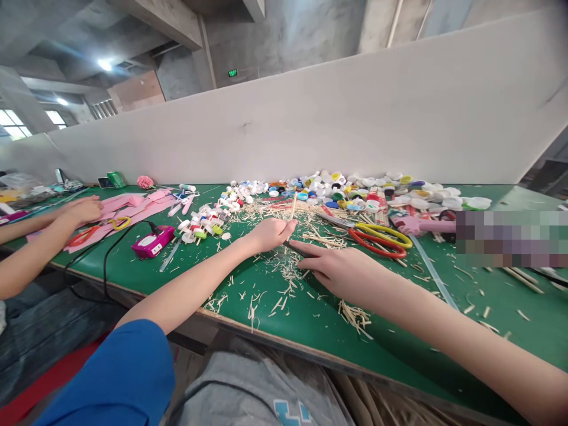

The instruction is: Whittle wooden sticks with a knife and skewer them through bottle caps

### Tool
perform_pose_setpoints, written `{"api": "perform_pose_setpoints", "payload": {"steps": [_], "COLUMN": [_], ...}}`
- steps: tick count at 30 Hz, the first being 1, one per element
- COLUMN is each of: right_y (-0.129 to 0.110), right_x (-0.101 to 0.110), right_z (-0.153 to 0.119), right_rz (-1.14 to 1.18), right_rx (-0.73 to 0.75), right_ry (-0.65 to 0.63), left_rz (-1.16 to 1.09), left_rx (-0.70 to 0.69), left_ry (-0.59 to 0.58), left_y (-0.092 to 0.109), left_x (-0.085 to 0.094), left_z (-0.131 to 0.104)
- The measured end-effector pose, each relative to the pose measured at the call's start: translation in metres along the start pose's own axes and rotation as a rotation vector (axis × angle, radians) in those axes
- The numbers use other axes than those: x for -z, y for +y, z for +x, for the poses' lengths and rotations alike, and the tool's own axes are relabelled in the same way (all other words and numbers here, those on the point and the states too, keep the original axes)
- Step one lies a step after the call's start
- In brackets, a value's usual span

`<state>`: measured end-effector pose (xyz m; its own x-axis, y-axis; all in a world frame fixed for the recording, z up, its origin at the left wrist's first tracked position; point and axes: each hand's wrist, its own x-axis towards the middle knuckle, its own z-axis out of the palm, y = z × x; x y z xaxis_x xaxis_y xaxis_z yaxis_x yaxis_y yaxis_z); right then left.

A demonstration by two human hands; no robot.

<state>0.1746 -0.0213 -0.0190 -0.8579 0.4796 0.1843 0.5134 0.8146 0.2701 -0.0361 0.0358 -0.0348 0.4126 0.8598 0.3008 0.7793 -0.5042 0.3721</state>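
Observation:
My left hand is closed around a thin wooden stick, whose upper end sticks up past the fingers. Just below it, my right hand grips a dark knife; its blade points toward the stick's lower end, though I cannot tell whether they touch. Pale wood shavings lie scattered under and around both hands. Beyond my right hand rest large scissors with yellow and red-orange handles. Behind the hands is a heap of bottle caps in white, blue, yellow and other colours.
A magenta box with a black cable stands left on the green table. Small cap-and-stick pieces are piled beside it. At far left, another person's hands rest over pink sheets. A glue gun lies right; a white partition rises behind.

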Motion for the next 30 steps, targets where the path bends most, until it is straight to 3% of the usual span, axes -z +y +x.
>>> {"api": "perform_pose_setpoints", "payload": {"steps": [17,30], "right_y": [-0.0017,-0.0028], "right_x": [0.0094,0.0027], "right_z": [0.0012,-0.004], "right_rz": [0.174,0.157], "right_rx": [-0.014,0.01], "right_ry": [-0.072,-0.001], "left_rz": [0.025,0.011], "left_rx": [-0.051,-0.068], "left_ry": [-0.007,-0.026], "left_y": [0.0048,0.0027], "left_x": [0.001,0.0019], "left_z": [-0.0015,-0.0019]}}
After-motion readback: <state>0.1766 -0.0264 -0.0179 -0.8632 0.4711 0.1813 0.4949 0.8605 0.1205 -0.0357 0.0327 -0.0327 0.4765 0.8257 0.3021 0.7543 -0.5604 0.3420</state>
